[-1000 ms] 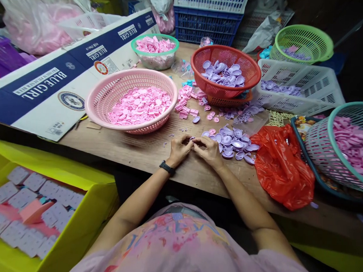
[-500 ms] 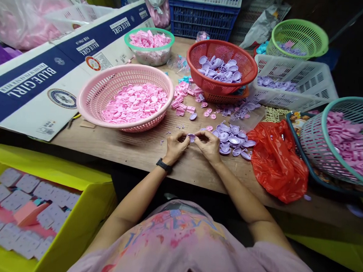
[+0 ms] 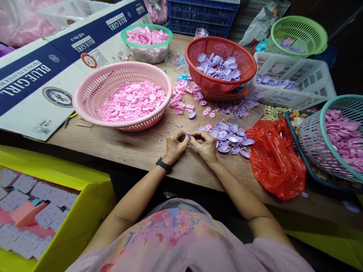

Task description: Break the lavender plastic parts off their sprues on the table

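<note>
My left hand [image 3: 175, 145] and my right hand [image 3: 205, 145] meet over the wooden table [image 3: 132, 147], fingertips pinched together on a small purple plastic piece [image 3: 188, 135]. A black watch sits on my left wrist. Just right of my right hand lies a heap of purple shell-shaped pieces [image 3: 230, 136]. A pink basket [image 3: 89, 88] full of pink pieces stands to the upper left of my hands. Loose pink pieces [image 3: 183, 93] lie beyond them.
A red basket [image 3: 220, 46] holds purple pieces. A red plastic bag [image 3: 277, 157] lies to the right, beside a teal basket [image 3: 345, 138] of pink pieces. White crate [image 3: 294, 83], green basket [image 3: 298, 36] and a flat blue-and-white carton [image 3: 35, 79] ring the table. A yellow bin [image 3: 43, 214] stands lower left.
Both hands stay together, working the small purple piece between the fingertips. The view has drifted slightly, so everything sits a bit lower left than before.
</note>
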The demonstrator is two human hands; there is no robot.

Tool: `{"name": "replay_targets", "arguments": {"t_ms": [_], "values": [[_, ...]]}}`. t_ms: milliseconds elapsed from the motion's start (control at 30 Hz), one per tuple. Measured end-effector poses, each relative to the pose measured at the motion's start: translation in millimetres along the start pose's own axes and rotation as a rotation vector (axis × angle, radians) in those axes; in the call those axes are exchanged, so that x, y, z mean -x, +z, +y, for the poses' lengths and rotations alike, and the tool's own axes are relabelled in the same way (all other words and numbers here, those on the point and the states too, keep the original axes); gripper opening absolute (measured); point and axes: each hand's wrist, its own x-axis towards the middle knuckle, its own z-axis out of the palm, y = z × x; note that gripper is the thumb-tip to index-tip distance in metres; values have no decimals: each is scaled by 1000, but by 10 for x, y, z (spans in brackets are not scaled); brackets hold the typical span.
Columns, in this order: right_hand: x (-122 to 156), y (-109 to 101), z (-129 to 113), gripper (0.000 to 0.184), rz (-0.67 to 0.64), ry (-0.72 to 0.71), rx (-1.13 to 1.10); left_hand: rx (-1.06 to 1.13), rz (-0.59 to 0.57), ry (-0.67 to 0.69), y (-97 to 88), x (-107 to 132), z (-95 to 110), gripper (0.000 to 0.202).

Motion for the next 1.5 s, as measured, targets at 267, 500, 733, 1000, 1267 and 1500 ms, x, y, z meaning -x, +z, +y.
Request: {"name": "replay_targets", "arguments": {"t_ms": [267, 500, 733, 1000, 1267, 1500], "values": [[27, -20, -35, 13, 20, -19, 69, -285, 64, 239, 29, 24, -6, 22], [39, -13, 28, 11, -5, -93, 151, -450, -13, 333, 41, 52, -43, 24], [38, -30, 35, 11, -40, -95, 169, -490, -91, 384, 5, 56, -14, 26], [28, -15, 93, 10, -42, -85, 148, -480, -151, 417, -26, 57, 7, 23], [-35, -32, 16, 8, -33, -77, 148, -478, -91, 355, 31, 68, 10, 17], [-278, -599, 41, 13, 329, -96, 372, -371, -141, 329, 95, -98, 111, 21]]}}
